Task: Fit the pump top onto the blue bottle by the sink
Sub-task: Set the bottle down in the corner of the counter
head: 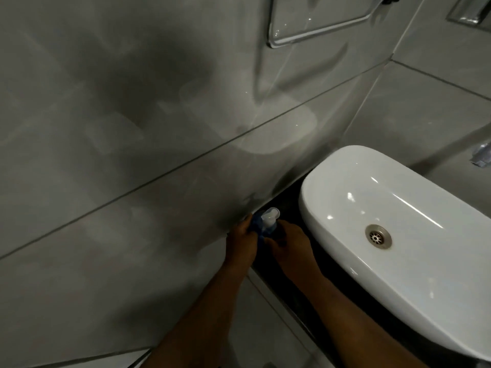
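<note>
A blue bottle (259,226) stands on the dark counter (287,205) in the corner between the grey wall and the sink. A white pump top (270,215) sits on top of it, its nozzle pointing away from me. My left hand (243,241) is wrapped around the bottle's left side. My right hand (288,244) closes on the bottle from the right, just under the pump top. The hands hide most of the bottle's body, and the light is dim.
A white oval sink (332,197) with a metal drain (378,236) stands directly right of the hands. The grey tiled wall (132,142) rises close on the left. A white framed panel (313,19) hangs high on the wall.
</note>
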Motion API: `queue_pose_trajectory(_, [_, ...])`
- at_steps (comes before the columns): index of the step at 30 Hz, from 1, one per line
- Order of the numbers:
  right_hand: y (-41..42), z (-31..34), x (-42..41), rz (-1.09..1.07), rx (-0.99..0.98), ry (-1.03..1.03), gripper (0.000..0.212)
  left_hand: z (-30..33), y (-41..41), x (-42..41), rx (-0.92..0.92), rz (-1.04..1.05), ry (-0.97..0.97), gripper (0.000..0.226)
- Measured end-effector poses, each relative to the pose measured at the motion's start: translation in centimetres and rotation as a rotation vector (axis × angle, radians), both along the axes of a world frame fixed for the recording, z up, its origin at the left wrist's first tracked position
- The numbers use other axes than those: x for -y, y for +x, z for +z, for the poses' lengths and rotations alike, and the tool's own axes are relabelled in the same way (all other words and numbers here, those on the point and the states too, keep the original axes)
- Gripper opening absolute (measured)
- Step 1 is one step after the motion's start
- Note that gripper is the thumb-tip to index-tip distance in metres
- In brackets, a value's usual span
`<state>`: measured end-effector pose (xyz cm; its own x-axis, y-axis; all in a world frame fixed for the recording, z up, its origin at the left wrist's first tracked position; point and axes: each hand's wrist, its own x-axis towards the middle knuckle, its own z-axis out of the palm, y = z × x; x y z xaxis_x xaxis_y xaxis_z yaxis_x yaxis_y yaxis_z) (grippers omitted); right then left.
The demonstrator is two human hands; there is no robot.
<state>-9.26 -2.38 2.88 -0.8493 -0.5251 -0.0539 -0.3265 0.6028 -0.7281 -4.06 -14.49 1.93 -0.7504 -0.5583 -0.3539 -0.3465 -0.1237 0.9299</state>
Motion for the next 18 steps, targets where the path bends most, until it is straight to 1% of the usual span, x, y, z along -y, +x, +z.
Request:
queue_pose_trajectory(4, [-1.5,-0.2,2.1,0.072,-0.061,0.014,0.009,-0.5,-1.1,1.9,-0.003,0.024,0.012,0.036])
queue_pose_trajectory(6, [-1.9,-0.5,2.5,0.077,-0.079,0.03,0.011,-0.6,-1.4,2.3,-0.013,0.034,0.017,0.036])
queue_pose_trajectory(10, [-1.7,-0.9,2.5,0.045,-0.063,0.019,0.02,-0.7,-1.4,1.8,-0.012,0.031,-0.032,0.04])
queue_pose_trajectory(12, [-1.5,-0.9,2.5,0.04,-0.058,0.018,0.022,-0.7,-1.2,1.3,0.011,0.048,-0.088,0.041])
queue_pose_trajectory(15, [-1.4,-0.8,2.5,0.046,-0.041,0.043,0.022,-0.8,-0.6,1.0,0.058,0.059,-0.225,0.041])
queue_pose_trajectory(18, [-1.5,-0.7,2.1,0.055,-0.056,0.064,0.023,-1.1,0.4,1.1,0.055,-0.013,-0.313,0.037])
